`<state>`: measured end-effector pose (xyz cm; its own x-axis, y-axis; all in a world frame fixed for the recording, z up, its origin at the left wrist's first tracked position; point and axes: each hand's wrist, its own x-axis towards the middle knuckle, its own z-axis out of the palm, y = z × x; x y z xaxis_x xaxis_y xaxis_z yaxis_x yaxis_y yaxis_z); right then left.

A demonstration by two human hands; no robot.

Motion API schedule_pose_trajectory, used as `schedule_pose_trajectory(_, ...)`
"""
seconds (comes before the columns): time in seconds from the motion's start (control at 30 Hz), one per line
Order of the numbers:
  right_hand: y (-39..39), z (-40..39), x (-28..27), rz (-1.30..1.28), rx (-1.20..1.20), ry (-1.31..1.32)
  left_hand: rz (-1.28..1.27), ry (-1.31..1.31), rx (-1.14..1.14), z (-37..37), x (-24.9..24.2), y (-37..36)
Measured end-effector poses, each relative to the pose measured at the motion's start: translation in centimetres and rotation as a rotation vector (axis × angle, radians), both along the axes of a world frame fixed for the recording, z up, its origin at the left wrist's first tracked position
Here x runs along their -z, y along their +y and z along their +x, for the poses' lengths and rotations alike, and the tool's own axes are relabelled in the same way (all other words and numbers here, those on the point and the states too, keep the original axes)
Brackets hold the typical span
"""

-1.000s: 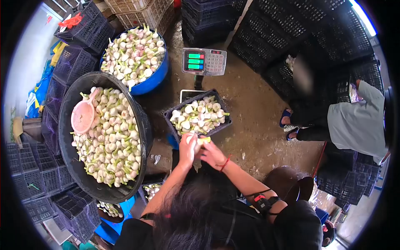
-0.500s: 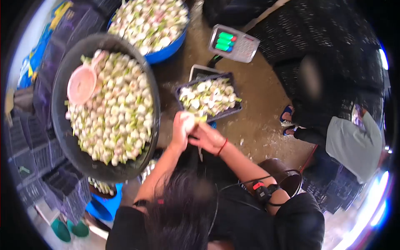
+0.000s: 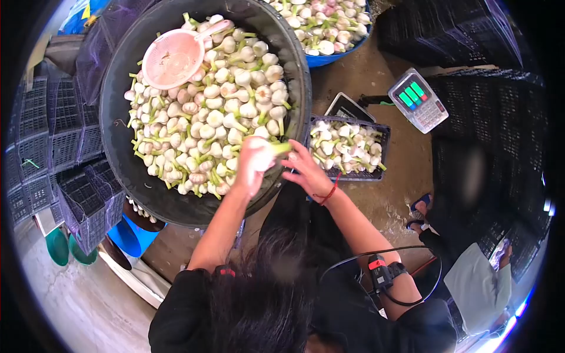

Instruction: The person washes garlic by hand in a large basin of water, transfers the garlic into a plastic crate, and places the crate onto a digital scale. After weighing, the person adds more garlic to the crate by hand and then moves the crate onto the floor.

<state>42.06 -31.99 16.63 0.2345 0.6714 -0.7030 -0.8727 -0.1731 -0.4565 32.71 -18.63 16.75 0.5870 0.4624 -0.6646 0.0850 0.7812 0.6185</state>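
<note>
A garlic bulb (image 3: 263, 157) with a green stem is gripped in my left hand (image 3: 250, 167), over the right part of a big black tub (image 3: 120, 170) full of garlic. Fingers spread, my right hand (image 3: 306, 170) is beside the stem's end; whether it touches the stem I cannot tell. A red string circles the right wrist. Just past the right hand, a dark crate (image 3: 353, 175) holds more garlic. On the tub's garlic lies a pink strainer (image 3: 172, 60).
A scale display (image 3: 419, 101) with green digits stands beyond the crate. Behind is a blue tub (image 3: 329, 59) of garlic. Black crates (image 3: 88, 200) are stacked at left. At lower right a person (image 3: 478, 282) in a grey top is near dark crates.
The view has turned, so the tub appears nearer the middle. My hands have gone from the crate's near edge to the tub's right side, with the right fingers now spread.
</note>
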Motion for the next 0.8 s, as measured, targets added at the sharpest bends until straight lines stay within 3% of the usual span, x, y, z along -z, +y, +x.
schedule_pose_trajectory(0.03,1.5,-0.3,-1.1,0.039,0.07,0.133,0.287,0.057,0.2,-0.1,1.1,-0.8)
schedule_pose_trajectory(0.1,2.9,0.0,1.0,0.114,0.175,0.297,0.23,-0.117,0.408,-0.1,2.6,0.4)
schedule_pose_trajectory(0.13,3.0,0.0,1.9,-0.027,0.246,0.329,0.107,-0.033,0.43,0.9,1.9,2.1)
schedule_pose_trajectory(0.2,2.3,0.4,2.5,-0.037,0.293,0.403,0.477,0.197,0.371,3.2,4.5,5.6)
schedule_pose_trajectory(0.23,1.8,0.9,2.1,-0.033,0.276,0.459,0.501,0.352,0.27,4.4,7.1,7.7)
schedule_pose_trajectory(0.3,0.5,1.2,1.6,0.001,0.203,0.436,1.092,0.727,0.116,6.8,12.7,11.0)
schedule_pose_trajectory(0.37,-1.2,1.4,2.1,0.016,0.14,0.378,1.363,0.712,0.075,9.2,17.0,13.9)
schedule_pose_trajectory(0.4,-1.9,1.4,2.4,-0.005,0.143,0.366,1.353,0.709,0.081,9.4,17.9,15.1)
schedule_pose_trajectory(0.47,-3.0,1.5,2.4,-0.018,0.166,0.362,1.116,0.588,0.321,9.2,18.4,16.6)
schedule_pose_trajectory(0.5,-3.2,1.7,2.4,-0.015,0.189,0.352,1.113,0.585,0.325,9.2,17.5,16.3)
schedule_pose_trajectory(0.57,-3.3,1.9,2.2,-0.036,0.217,0.363,0.208,0.041,-0.072,8.2,13.5,14.4)
schedule_pose_trajectory(0.63,-3.6,1.8,2.4,0.016,0.239,0.388,-0.278,-0.184,-0.107,6.3,10.7,11.8)
schedule_pose_trajectory(0.7,-4.7,1.2,2.3,0.082,0.302,0.398,-0.435,-0.271,0.055,5.2,6.6,7.3)
schedule_pose_trajectory(0.8,-9.0,0.6,0.7,0.184,0.519,0.528,-0.431,-0.225,0.365,4.8,3.0,-1.0)
